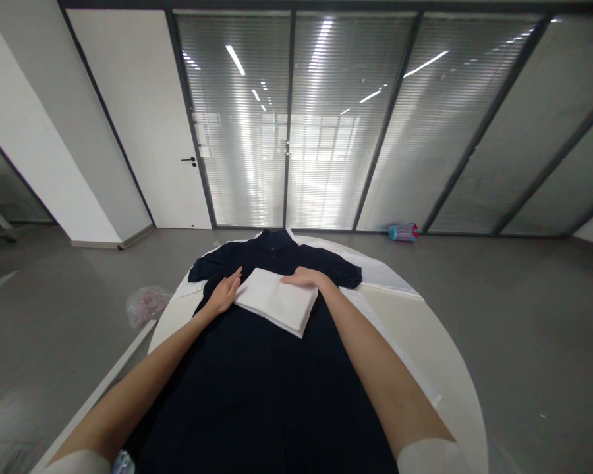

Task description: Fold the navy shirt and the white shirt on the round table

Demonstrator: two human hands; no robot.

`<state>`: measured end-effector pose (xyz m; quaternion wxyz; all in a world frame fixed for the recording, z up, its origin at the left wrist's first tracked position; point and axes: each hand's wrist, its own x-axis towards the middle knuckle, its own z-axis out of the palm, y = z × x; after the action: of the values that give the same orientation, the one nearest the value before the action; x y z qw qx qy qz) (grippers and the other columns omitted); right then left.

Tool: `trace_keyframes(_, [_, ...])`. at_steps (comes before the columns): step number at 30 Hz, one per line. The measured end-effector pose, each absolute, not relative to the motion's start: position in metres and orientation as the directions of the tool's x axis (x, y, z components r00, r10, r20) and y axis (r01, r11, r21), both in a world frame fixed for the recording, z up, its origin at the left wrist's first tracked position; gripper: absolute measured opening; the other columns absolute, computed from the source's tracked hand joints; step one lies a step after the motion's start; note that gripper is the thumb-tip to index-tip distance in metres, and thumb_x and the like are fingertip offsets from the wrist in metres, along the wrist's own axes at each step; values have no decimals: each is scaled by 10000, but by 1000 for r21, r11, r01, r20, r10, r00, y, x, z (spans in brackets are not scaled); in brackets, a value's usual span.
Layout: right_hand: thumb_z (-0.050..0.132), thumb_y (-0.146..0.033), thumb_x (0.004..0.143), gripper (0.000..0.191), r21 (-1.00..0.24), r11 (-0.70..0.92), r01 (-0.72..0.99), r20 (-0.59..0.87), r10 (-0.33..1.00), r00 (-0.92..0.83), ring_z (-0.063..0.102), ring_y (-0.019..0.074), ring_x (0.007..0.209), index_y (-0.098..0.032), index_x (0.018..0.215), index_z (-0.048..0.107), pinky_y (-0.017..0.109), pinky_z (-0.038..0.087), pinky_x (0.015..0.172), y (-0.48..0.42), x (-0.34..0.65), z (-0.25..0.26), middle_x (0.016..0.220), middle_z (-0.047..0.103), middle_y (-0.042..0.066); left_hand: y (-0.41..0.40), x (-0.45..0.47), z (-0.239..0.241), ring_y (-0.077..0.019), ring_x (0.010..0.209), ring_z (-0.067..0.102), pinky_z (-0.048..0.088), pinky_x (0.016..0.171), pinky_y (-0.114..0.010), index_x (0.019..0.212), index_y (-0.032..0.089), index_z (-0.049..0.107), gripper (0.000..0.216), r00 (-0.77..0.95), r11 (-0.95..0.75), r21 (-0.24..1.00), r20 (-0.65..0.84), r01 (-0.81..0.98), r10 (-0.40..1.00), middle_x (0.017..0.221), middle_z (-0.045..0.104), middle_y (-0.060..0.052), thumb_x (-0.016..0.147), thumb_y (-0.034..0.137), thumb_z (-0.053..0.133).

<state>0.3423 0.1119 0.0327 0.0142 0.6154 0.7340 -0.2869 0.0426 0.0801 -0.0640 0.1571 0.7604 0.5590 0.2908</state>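
Table (pixel 454 368), round and white, carries a dark navy short-sleeved garment (pixel 257 395) laid flat, unfolded. White folded cloth (pixel 277 301) rests on its chest. Left hand (pixel 225 294) flat beside it; right hand (pixel 304 278) flat on its far edge.

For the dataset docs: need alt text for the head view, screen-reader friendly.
Two bare hands rest flat at a folded white cloth lying on a dark short-sleeved garment spread over a round white table: the left hand at its left edge, the right hand on its far corner. Behind are grey floor, a white door and glass walls with blinds.
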Motion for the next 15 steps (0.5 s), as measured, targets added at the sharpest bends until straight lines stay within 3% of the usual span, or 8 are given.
trace_keyframes(2, [633,-618,815,544,-542,31,840,-465,822,-330,698,263,921,-100,951,729,292,517,733,109,351,31,1052,736,138,79,44,-63,-233,1368,467,232,1194,-462,1525,148,335,637,194,-325,555,282,766,940,1421,559,-117,1023,499,157])
trace_keyframes(5, [688,-523,810,432,-715,-73,695,-459,799,-388,701,232,879,-104,914,712,248,518,651,95,357,19,1034,739,129,77,48,-62,-247,1341,493,259,1182,-478,1455,164,450,600,213,-350,487,313,801,925,1419,563,-105,1019,496,206])
trace_keyframes(9, [745,-406,767,362,-826,-240,511,-479,776,-410,697,224,916,-121,981,682,248,543,675,64,353,3,1088,724,127,73,50,-60,-254,1267,549,354,1136,-464,1319,148,578,558,247,-401,421,375,814,894,1345,616,-113,1017,473,238])
trace_keyframes(12, [794,-330,699,479,-890,-332,314,-441,803,-401,689,232,978,-152,1108,620,284,570,739,38,360,-4,1179,693,121,68,55,-56,-252,1181,587,439,1061,-435,1245,155,616,489,269,-455,375,452,808,851,1262,645,-116,1018,443,293])
trace_keyframes(15, [812,-290,655,572,-943,-298,148,-330,890,-314,682,241,1015,-162,1163,581,317,578,806,12,395,-2,1211,683,112,56,77,-44,-251,1152,569,455,1022,-446,1203,178,621,376,308,-541,304,566,784,765,1232,614,-110,1012,390,375])
